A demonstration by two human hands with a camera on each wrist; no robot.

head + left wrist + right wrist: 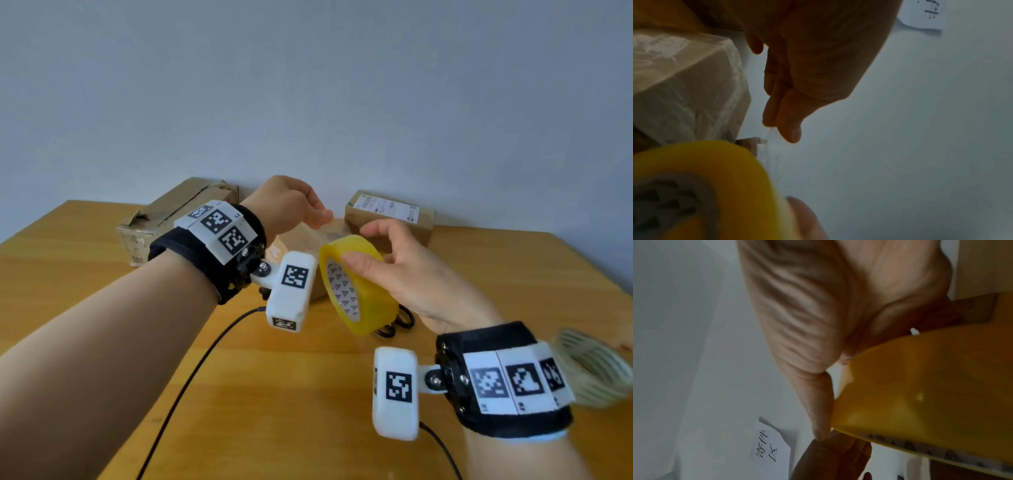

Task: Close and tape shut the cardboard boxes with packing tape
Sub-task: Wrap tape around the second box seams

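The right hand grips a roll of yellowish packing tape, thumb across its outer face and fingers curled round the rim, holding it on edge in the air over the wooden table. At 10 o'clock from the roll, the left hand has its fingertips drawn narrow together; in the left wrist view a thin clear strip seems to run from them down to the roll, so I judge it is pinching the loose end to pull out a length. Holding the roll on edge should let it turn freely as tape pays off.

3 cardboard boxes sit at the table's far side. The small box lies just behind the hands and looks wrapped in clear film. A battered box sits at 10 o'clock, its top flaps down but creased. A labelled box sits at 1 o'clock, closed. Nothing of their contents shows. Something dark, perhaps scissors, lies under the roll.
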